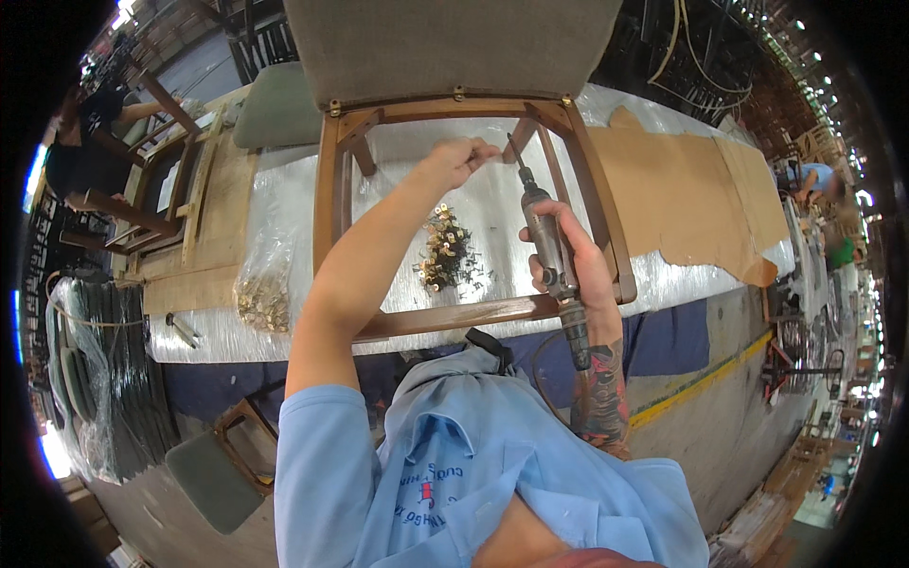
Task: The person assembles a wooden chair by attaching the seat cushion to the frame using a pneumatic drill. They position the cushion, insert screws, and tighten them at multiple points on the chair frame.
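Note:
My right hand (591, 272) is wrapped round a grey air screwdriver (545, 232), with its thin bit pointing away from me. Just left of the bit's tip, my left hand (458, 161) has its fingers pinched together; whatever is between them is too small to make out. Both hands are over a brown wooden chair frame (327, 194) on the table. Along its far rail, small brass-coloured brackets (459, 93) sit at the edge of a grey upholstered panel (454, 47). Inside the frame lies a heap of brass-coloured brackets (441, 248) with dark screws (481, 276) scattered beside it.
Shiny plastic wrap (379, 204) covers the table. A clear bag of brackets (263, 301) lies left of the frame, brown cardboard (682, 194) right. A hose (538, 364) hangs from the screwdriver. A padded seat (213, 483) is at lower left. Another person (85, 156) is far left.

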Demonstrator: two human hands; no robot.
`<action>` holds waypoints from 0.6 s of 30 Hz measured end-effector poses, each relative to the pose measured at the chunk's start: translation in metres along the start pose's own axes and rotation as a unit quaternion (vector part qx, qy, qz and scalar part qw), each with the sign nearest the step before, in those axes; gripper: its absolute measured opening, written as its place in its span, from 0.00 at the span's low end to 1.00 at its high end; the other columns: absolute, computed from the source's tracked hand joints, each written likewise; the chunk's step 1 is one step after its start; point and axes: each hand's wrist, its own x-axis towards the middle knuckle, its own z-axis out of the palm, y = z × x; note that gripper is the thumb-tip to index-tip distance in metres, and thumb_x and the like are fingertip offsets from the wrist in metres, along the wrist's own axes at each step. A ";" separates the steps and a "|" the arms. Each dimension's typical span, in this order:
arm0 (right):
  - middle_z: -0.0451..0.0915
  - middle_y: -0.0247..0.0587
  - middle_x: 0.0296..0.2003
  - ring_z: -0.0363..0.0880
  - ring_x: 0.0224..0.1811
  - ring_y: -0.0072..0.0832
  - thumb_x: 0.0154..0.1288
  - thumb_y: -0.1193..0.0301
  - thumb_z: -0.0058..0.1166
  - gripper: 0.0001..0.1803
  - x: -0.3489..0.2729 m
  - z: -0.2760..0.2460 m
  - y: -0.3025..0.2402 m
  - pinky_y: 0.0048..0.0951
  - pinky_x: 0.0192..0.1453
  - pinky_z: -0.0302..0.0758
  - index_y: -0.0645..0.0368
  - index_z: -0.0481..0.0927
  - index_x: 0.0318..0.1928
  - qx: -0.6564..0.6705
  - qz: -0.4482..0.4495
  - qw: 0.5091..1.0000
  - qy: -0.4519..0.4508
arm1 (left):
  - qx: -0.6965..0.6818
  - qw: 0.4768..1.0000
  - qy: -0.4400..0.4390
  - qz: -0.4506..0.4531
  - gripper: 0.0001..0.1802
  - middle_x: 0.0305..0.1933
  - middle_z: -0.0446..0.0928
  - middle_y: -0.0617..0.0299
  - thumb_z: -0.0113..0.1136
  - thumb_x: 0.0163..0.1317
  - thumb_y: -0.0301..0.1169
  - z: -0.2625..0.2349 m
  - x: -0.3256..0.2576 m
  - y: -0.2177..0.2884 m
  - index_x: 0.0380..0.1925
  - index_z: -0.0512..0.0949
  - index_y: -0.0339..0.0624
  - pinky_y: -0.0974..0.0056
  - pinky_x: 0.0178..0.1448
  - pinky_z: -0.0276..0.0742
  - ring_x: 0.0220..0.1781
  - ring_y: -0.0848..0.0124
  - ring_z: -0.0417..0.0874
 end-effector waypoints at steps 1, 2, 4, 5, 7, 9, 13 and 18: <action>0.76 0.42 0.41 0.76 0.19 0.21 0.78 0.51 0.38 0.20 -0.003 0.001 0.000 0.20 0.16 0.70 0.49 0.71 0.56 -0.005 -0.004 1.000 -0.003 | -0.028 0.996 -0.076 -0.026 0.16 0.44 0.76 0.43 0.50 0.69 0.29 -0.007 0.006 0.004 0.46 0.70 0.20 0.68 0.35 0.83 0.41 0.62 0.83; 0.76 0.42 0.41 0.76 0.18 0.21 0.78 0.51 0.38 0.20 -0.005 0.004 0.000 0.20 0.16 0.70 0.50 0.71 0.56 -0.007 -0.006 1.000 0.006 | -0.053 0.986 -0.147 -0.052 0.18 0.43 0.76 0.43 0.48 0.70 0.31 -0.017 0.013 0.010 0.45 0.70 0.20 0.69 0.34 0.83 0.39 0.61 0.83; 0.76 0.42 0.41 0.76 0.18 0.21 0.78 0.51 0.38 0.20 -0.006 0.006 0.000 0.20 0.16 0.70 0.51 0.71 0.56 -0.029 -0.025 0.999 0.013 | -0.145 0.943 -0.293 -0.060 0.19 0.41 0.75 0.42 0.45 0.69 0.32 -0.027 0.016 0.020 0.42 0.69 0.19 0.70 0.34 0.84 0.36 0.59 0.82; 0.76 0.42 0.41 0.76 0.18 0.21 0.78 0.52 0.38 0.20 -0.006 0.007 0.000 0.19 0.16 0.70 0.51 0.71 0.57 -0.039 -0.036 0.998 0.019 | -0.176 0.936 -0.302 -0.041 0.19 0.41 0.74 0.42 0.43 0.68 0.32 -0.022 0.011 0.022 0.42 0.69 0.18 0.70 0.35 0.84 0.35 0.57 0.82; 0.76 0.42 0.41 0.76 0.18 0.21 0.78 0.52 0.37 0.20 -0.006 0.003 0.003 0.19 0.16 0.70 0.51 0.71 0.57 -0.030 -0.049 0.997 0.041 | -0.170 0.979 -0.057 0.094 0.18 0.43 0.73 0.40 0.41 0.66 0.28 0.034 -0.036 0.019 0.44 0.67 0.17 0.66 0.45 0.86 0.39 0.56 0.80; 0.76 0.42 0.41 0.76 0.18 0.21 0.78 0.52 0.37 0.20 -0.006 0.005 0.004 0.19 0.16 0.70 0.51 0.70 0.57 -0.029 -0.056 0.997 0.035 | -0.176 0.978 -0.084 0.075 0.19 0.46 0.72 0.39 0.41 0.65 0.27 0.032 -0.047 0.018 0.46 0.67 0.16 0.60 0.57 0.82 0.46 0.54 0.79; 0.77 0.41 0.41 0.76 0.18 0.21 0.79 0.53 0.35 0.20 -0.003 0.004 0.005 0.19 0.16 0.70 0.51 0.70 0.57 -0.027 -0.062 0.998 0.009 | -0.144 0.986 -0.082 0.026 0.21 0.58 0.68 0.34 0.41 0.65 0.22 0.024 -0.035 0.019 0.53 0.63 0.13 0.53 0.72 0.69 0.66 0.50 0.70; 0.77 0.43 0.40 0.75 0.17 0.22 0.79 0.53 0.36 0.19 -0.001 0.002 0.007 0.19 0.16 0.70 0.52 0.70 0.56 -0.030 -0.066 0.997 0.011 | -0.046 0.995 -0.092 0.000 0.18 0.63 0.67 0.36 0.40 0.71 0.19 0.021 -0.026 0.011 0.57 0.62 0.16 0.52 0.74 0.69 0.67 0.52 0.70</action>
